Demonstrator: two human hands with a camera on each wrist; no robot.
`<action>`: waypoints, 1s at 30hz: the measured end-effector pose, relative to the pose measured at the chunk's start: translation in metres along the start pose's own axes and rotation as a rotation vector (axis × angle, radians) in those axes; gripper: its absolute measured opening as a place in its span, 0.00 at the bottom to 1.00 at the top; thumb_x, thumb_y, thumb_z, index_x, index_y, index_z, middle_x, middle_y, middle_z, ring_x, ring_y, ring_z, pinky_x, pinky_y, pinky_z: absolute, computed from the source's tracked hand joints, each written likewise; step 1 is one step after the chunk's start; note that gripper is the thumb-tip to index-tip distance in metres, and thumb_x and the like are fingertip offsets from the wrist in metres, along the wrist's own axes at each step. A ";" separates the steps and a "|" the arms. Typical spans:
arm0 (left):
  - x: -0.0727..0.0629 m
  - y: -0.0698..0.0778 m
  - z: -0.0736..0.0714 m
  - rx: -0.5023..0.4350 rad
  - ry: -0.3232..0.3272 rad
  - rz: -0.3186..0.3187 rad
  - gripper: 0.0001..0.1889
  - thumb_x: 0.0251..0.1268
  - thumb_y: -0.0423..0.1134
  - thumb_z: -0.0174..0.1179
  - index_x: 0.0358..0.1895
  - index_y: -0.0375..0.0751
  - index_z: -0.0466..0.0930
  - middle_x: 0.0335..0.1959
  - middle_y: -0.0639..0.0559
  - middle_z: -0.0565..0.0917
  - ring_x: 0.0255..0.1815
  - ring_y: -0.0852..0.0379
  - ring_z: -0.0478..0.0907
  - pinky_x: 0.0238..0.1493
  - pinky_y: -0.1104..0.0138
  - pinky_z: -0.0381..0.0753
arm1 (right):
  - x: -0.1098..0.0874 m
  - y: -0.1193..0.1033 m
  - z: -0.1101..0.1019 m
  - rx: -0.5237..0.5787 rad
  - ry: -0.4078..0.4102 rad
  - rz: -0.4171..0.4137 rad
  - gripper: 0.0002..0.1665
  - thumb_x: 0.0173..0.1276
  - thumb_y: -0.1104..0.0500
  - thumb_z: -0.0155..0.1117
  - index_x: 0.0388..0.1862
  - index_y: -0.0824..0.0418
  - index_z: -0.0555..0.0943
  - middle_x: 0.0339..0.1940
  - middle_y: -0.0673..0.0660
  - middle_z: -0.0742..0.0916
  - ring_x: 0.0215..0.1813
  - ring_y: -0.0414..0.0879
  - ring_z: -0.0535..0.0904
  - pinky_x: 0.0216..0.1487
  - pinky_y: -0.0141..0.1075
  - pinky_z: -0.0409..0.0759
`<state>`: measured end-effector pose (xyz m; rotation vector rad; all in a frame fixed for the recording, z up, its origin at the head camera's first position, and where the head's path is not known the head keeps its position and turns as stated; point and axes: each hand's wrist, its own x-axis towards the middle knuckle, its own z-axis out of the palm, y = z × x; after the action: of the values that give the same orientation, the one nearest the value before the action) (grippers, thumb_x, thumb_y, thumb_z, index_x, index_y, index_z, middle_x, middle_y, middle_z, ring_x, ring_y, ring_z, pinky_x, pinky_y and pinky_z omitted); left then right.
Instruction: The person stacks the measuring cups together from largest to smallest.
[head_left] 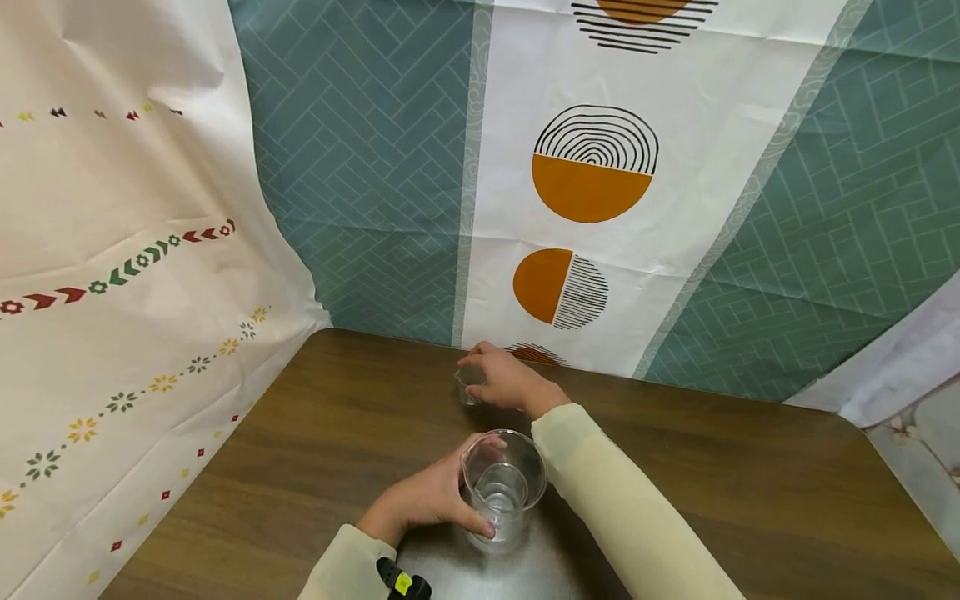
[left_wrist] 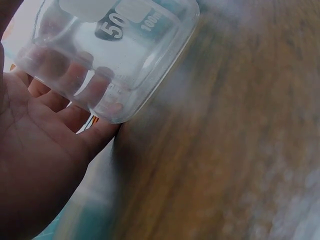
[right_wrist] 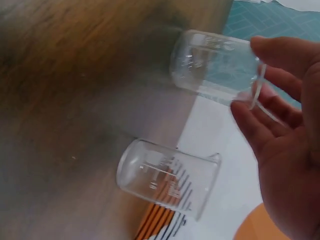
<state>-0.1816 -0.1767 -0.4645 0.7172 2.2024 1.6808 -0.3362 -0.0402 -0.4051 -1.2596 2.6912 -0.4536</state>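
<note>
My left hand [head_left: 431, 498] grips a large clear glass beaker [head_left: 519, 523] around its side, thumb on the near face. A smaller glass vessel [head_left: 501, 485] appears to stand inside it. In the left wrist view, white printed markings show on the large beaker [left_wrist: 145, 55]. Farther back, my right hand [head_left: 513, 382] reaches to a small clear beaker [head_left: 467, 390]. The right wrist view shows the thumb and fingers pinching this small beaker [right_wrist: 217, 67] near its rim. A second small beaker [right_wrist: 167, 175] with a spout stands beside it, apart from the hand; the head view hides it.
Both hands work over a brown wood-grain table [head_left: 337, 433]. A patterned teal and white cloth [head_left: 375, 167] hangs along the table's back edge. A cream cloth [head_left: 135, 333] borders the left side, and a pale cloth [head_left: 900, 400] hangs at the right.
</note>
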 end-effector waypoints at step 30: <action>0.000 0.001 -0.001 -0.077 -0.041 -0.024 0.50 0.41 0.39 0.79 0.69 0.57 0.56 0.67 0.54 0.67 0.67 0.61 0.66 0.62 0.74 0.67 | -0.020 -0.013 -0.024 -0.165 -0.111 0.012 0.27 0.62 0.58 0.70 0.61 0.57 0.78 0.60 0.54 0.80 0.61 0.49 0.77 0.64 0.41 0.73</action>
<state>-0.1823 -0.1772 -0.4635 0.6966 2.0983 1.7127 -0.3201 -0.0280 -0.3780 -1.2672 2.6872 -0.1569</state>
